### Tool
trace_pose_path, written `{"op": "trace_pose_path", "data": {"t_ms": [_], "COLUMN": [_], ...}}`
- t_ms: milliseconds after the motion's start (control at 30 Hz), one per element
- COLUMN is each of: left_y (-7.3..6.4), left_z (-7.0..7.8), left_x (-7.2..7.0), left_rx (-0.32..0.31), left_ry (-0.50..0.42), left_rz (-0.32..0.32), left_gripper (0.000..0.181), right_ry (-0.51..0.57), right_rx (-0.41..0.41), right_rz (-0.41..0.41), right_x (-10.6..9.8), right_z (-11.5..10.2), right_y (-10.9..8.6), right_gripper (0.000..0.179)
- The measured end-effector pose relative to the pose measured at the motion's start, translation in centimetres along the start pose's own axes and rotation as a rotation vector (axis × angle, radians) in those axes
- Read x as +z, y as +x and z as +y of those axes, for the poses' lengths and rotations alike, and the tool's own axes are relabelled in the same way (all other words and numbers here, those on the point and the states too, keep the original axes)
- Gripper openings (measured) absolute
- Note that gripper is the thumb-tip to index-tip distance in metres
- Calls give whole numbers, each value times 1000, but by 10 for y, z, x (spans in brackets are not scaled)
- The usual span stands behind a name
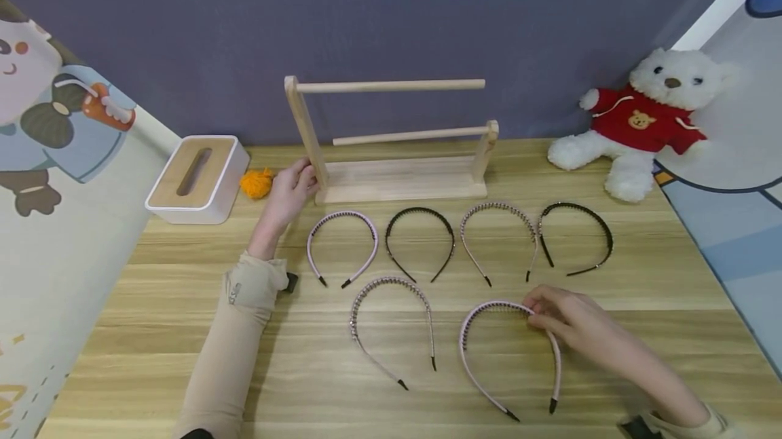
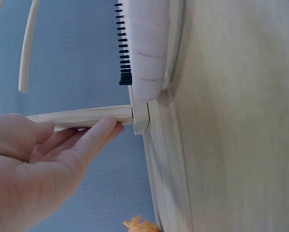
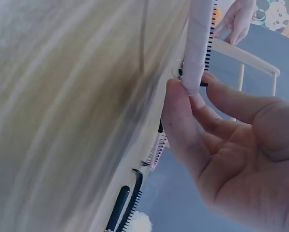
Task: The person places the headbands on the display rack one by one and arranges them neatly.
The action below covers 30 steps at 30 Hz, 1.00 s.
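"What is the right hand (image 1: 573, 322) doing?"

"It pinches a pink headband (image 1: 557, 366) between thumb and fingertips, at the upper right of the curve. That band is near and right of centre, its dark tips pointing toward the near side. I can't tell whether they touch the table (image 1: 153, 330)."

"And the left hand (image 1: 292, 186)?"

"It grips the wooden rack (image 1: 397, 181) low on its left upright, thumb on one side, fingers on the other. The rack stands at the far side, by the dark wall, with two rods: the higher fixed to the left upright, the lower to the shorter right one."

"Which bands lie free?"

"Four in a row before the rack. From the left: a lilac band (image 1: 342, 214), a black band (image 1: 420, 210), a beaded band (image 1: 497, 205) and a second black band (image 1: 609, 239). Nearer, left of the pinched one, lies another beaded band (image 1: 391, 280)."

"Anything around them?"

"Far left, a white tissue box (image 1: 168, 184) with a wooden top, then an orange yarn ball (image 1: 256, 183) beside the left hand. Far right sits a white teddy bear (image 1: 641, 120) in a red top."
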<state>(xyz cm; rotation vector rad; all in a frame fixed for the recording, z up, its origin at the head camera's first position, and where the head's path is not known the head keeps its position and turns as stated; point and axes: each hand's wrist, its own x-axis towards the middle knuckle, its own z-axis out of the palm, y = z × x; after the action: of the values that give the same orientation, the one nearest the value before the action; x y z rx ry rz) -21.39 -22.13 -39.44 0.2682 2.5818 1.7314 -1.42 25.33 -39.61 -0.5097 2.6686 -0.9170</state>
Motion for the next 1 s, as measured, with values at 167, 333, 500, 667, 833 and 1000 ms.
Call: {"op": "trace_pose_path", "data": {"t_ms": [167, 333, 500, 667, 833, 1000], "left_y": [0, -2, -2, -1, -1, -1], "left_z": [-2, -2, -1, -1, 0, 1], "left_x": [-1, -1, 0, 0, 0, -1], "left_rx": [-15, -23, -25, -21, -15, -12], "left_ry": [-23, -37, -32, -20, -33, -56], "left_rz": [-2, -2, 1, 4, 0, -12], "left_gripper": [46, 47, 47, 47, 48, 49], "right_ry": [55, 97, 152, 198, 272, 345], "right_rx": [-83, -114, -74, -1, 37, 43], "right_rz": [28, 54, 84, 134, 162, 165], "right_x": [-6, -15, -22, -28, -33, -38], "right_z": [1, -3, -11, -20, -25, -27], "right_y": [0, -1, -2, -5, -8, -9], "right_gripper": [18, 18, 20, 18, 17, 18]}}
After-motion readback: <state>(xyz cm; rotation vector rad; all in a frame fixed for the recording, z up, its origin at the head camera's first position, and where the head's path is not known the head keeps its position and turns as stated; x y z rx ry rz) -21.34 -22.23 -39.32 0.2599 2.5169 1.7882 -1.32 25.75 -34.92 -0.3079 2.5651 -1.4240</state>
